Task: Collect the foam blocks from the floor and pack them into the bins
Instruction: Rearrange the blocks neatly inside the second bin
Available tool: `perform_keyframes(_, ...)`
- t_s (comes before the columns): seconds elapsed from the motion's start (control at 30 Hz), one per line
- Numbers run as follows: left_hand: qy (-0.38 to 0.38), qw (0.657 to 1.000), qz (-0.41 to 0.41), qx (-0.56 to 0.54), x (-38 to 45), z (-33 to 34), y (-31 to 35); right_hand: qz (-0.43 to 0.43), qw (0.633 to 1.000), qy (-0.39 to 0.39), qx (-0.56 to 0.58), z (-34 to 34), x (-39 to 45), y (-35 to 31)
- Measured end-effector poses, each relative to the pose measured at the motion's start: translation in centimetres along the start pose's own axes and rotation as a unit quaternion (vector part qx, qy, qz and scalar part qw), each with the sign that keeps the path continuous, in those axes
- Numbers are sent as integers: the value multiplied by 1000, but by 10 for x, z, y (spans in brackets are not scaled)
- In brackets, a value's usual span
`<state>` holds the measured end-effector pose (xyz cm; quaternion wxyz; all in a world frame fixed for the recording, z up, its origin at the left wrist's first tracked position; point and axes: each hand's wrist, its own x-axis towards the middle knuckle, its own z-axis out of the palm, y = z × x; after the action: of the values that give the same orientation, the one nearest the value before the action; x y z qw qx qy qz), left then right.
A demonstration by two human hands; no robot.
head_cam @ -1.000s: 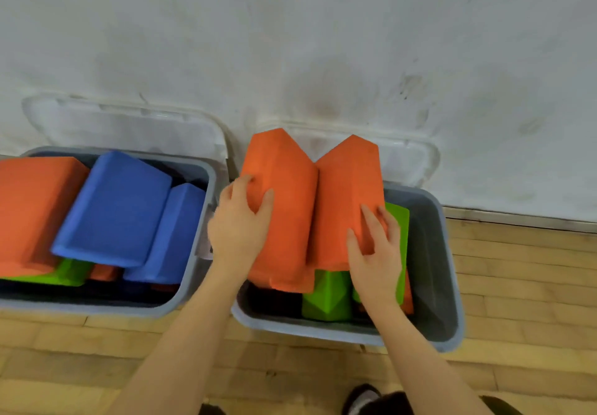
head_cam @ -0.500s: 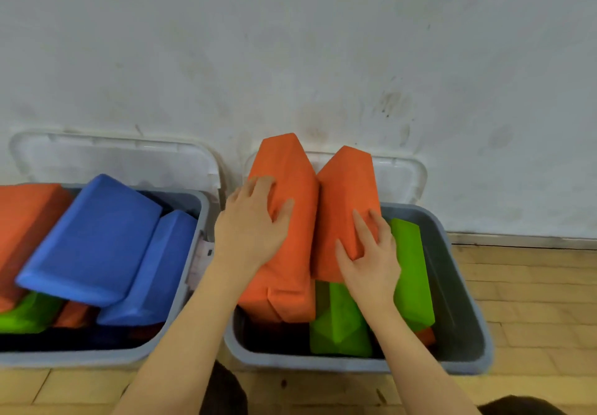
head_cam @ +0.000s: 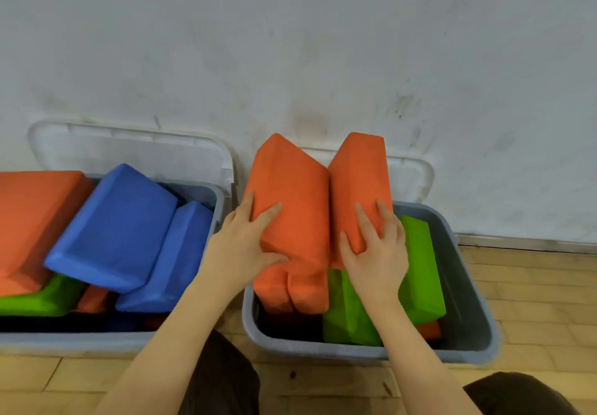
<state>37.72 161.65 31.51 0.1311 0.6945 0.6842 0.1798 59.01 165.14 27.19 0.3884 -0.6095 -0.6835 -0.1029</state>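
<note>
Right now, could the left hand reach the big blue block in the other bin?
Probably yes. The big blue block lies uncovered on top in its bin, beside the left hand. But that hand holds an orange block, so it must let go first.

Interior, probably a gym hall or exercise studio. We see a pale strip-wood floor point(head_cam: 533, 288) across the lower frame, meeting a scuffed white painted wall point(head_cam: 290, 43) that fills the upper half; a thin skirting strip point(head_cam: 533, 241) marks the joint at centre right. Two grey plastic storage tubs, the left bin point(head_cam: 220, 203) and the right bin point(head_cam: 468, 301), stand against the wall with clear lids point(head_cam: 129, 149) propped behind them, packed with orange, blue and green foam blocks point(head_cam: 116, 227).
</note>
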Motion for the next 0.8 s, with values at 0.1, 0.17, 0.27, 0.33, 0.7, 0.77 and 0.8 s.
perform_keyframes(0.1,66,994,-30,-80,-3,3,-9,-9,1000,26,11,-10,9,-8)
perform_keyframes(0.17,97,989,-58,-98,-1,3,-14,20,998,39,53,-17,18,-17)
perform_keyframes(0.27,132,974,-118,-144,4,6,-19,68,990,33,122,-22,28,-31)
perform_keyframes(0.33,155,963,-155,-154,8,11,-23,89,984,26,151,-18,33,-35)
perform_keyframes(0.7,149,931,-271,-194,60,71,-37,130,951,-67,272,38,32,-37)
perform_keyframes(0.77,124,939,-261,-188,67,79,-41,125,946,-86,287,47,32,-34)
perform_keyframes(0.8,111,942,-261,-179,69,79,-42,127,944,-93,289,50,33,-31)
